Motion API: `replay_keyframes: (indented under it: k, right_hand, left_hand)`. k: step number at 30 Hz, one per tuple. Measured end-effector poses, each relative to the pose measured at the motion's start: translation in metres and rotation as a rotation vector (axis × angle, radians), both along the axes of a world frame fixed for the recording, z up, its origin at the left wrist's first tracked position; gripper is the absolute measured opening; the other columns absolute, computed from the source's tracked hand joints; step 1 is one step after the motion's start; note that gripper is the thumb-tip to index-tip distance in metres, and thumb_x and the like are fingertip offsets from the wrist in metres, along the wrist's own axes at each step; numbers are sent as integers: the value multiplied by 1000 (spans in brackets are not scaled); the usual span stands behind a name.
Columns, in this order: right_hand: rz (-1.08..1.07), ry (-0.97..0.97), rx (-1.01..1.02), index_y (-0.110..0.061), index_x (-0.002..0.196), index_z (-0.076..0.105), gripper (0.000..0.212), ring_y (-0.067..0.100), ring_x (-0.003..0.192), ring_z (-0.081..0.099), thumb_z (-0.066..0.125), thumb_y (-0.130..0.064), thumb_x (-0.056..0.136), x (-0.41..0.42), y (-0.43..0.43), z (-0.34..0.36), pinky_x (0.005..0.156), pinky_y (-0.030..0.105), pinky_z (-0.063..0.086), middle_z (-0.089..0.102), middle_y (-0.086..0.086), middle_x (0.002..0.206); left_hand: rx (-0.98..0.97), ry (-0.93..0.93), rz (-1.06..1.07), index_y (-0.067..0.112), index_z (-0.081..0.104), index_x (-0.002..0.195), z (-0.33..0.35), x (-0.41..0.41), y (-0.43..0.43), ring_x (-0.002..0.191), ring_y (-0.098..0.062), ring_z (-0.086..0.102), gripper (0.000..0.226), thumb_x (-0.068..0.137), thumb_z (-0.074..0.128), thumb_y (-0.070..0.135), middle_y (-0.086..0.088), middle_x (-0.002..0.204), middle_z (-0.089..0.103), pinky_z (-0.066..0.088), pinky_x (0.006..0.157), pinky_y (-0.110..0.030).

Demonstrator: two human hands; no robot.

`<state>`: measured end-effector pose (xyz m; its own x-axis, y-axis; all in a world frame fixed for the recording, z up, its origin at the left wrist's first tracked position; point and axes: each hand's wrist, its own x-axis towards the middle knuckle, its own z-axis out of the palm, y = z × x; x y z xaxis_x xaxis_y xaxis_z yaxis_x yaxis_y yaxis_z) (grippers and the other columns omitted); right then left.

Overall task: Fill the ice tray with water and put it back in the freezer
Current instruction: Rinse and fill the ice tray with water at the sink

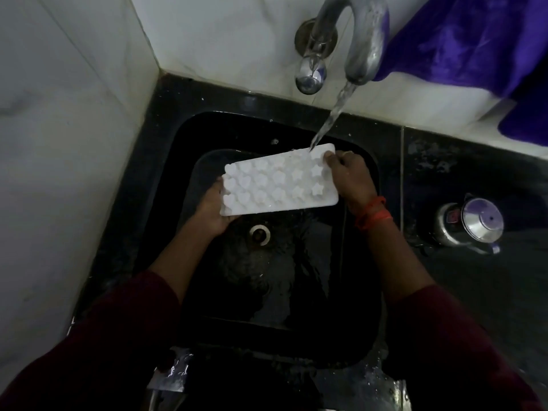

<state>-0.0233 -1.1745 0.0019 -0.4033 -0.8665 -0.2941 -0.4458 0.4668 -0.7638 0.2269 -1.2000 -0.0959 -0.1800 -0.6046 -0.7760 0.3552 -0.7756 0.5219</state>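
Two grips carry it between them. My left grip (212,209) holds the left end of the white ice tray (278,185) from beneath. The tray hangs tilted over the black sink (225,129). My right grip (347,176) pinches its far right corner, where water (329,120) from the tap (364,40) lands. A steel pot (471,223) sits on the dark surface (474,292) at right.

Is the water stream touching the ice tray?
Touching. Head view shows the water stream landing on the ice tray at its far corner, beside the right hand.
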Motion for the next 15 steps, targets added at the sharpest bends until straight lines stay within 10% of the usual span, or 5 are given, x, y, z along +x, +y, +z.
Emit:
replay_keyframes:
  k: [11, 15]
  right_hand:
    - [-159, 16, -148, -10, 88, 68, 29, 32, 94, 65, 55, -33, 98, -57, 29, 26, 89, 49, 51, 68, 15, 93]
    - [-241, 17, -230, -23, 65, 54, 35, 3, 72, 51, 55, -29, 99, -66, 47, 22, 73, 29, 40, 52, -10, 69]
  left_hand:
    - [-10, 76, -93, 17, 70, 105, 21, -82, 0, 79, -18, 73, 35, 109, 46, 42, -3, 97, 74, 61, 63, -30]
    - [-25, 21, -150, 17, 71, 117, 27, -92, 3, 87, -19, 77, 43, 107, 47, 51, -4, 105, 79, 62, 66, -31]
